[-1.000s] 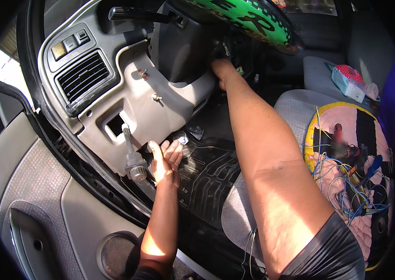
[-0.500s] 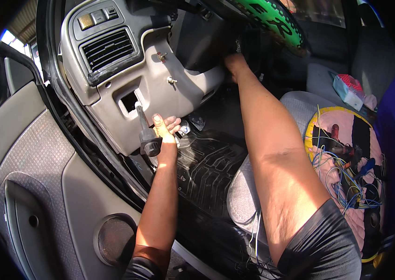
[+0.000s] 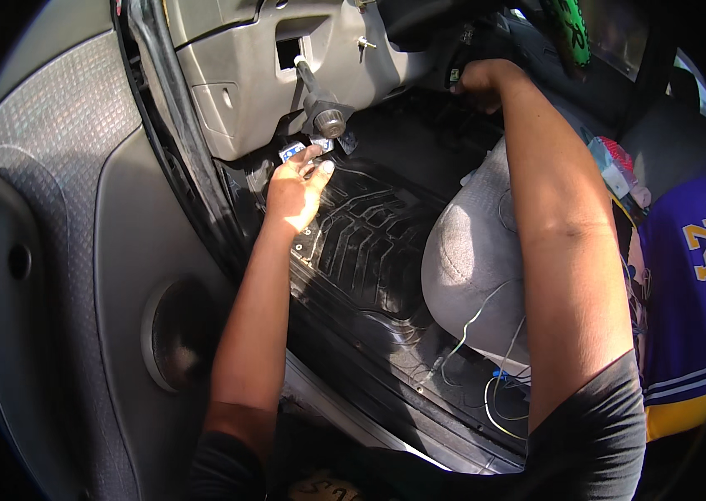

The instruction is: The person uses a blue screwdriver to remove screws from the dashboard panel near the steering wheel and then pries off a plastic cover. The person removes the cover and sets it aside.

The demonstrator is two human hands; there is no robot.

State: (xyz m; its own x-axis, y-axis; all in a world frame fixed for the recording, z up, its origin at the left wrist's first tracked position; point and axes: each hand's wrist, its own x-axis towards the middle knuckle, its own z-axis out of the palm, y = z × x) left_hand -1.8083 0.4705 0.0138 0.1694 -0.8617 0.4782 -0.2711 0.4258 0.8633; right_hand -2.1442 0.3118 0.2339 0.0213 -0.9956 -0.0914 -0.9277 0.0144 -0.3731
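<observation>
My left hand [image 3: 293, 194], one: half curled, thumb tip close to the bent fingers; whether they grasp anything I cannot tell. My right hand [image 3: 488, 82], one: reaches forward into shade, fingers bent downward and partly hidden; what they close on, if anything, I cannot tell.

Blue-and-white pad [image 3: 292, 153], one: right at my left fingers, just beyond them; contact is unclear. Knobbed grey shaft [image 3: 325, 115], one: hangs aslant just above my left fingertips, its ribbed round end toward me. Rectangular opening [image 3: 289, 52], one: farther up from the same hand, at the shaft's upper end. Toggle switch [image 3: 365, 43], one, metal: above and to the right of my left hand, on the light grey dashboard panel [image 3: 244, 88]. Small pale tag [image 3: 455, 76], one: just left of my right fingers (too small to make out).

Ridged black floor mat [image 3: 361, 230], one: below and to the right of my left grip. Grey seat [image 3: 465, 259], one: nearer me than my right hand, beside that forearm. Thin wires [image 3: 490, 409], several: by the seat's near edge, well apart from both grips. Round door speaker [image 3: 179, 336], one: left of my left forearm.
</observation>
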